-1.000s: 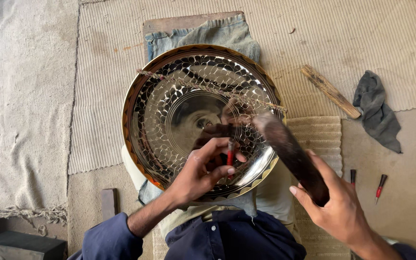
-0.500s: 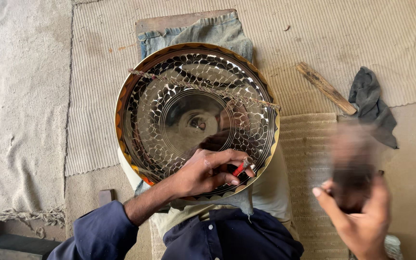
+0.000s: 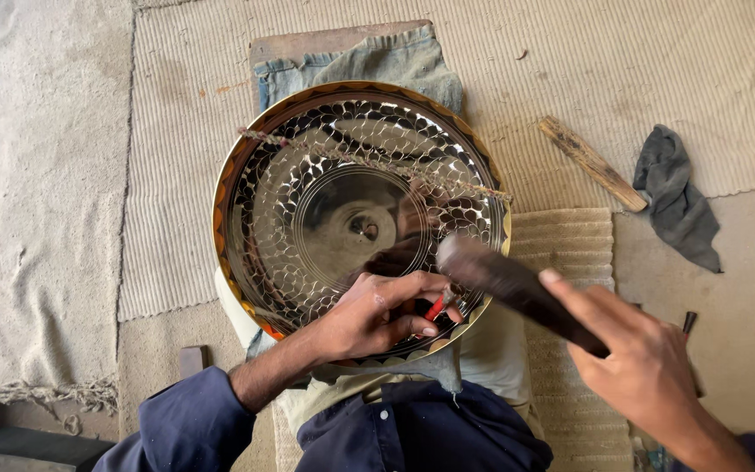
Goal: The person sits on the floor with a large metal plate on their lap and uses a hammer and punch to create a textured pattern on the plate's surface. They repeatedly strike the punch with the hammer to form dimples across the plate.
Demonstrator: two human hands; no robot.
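A large shiny round metal plate (image 3: 308, 210) with a scale pattern and a gold rim rests tilted on my lap. A thin cord (image 3: 369, 162) runs across its face. My left hand (image 3: 377, 315) lies on the plate's lower part and pinches a small red-handled punch (image 3: 434, 306) against the metal. My right hand (image 3: 640, 367) grips a dark wooden mallet (image 3: 504, 284), whose head sits right at the punch by the plate's lower right rim.
Beige woven mats cover the floor. A folded denim cloth (image 3: 386, 57) lies under the plate's far side. A wooden stick (image 3: 592, 163) and a grey rag (image 3: 676, 197) lie to the right. A small red-tipped tool (image 3: 688, 323) lies near my right hand.
My right hand drew the mallet back to the right, then swung it in again onto the punch. The left hand has kept the punch on the plate, shifting slightly.
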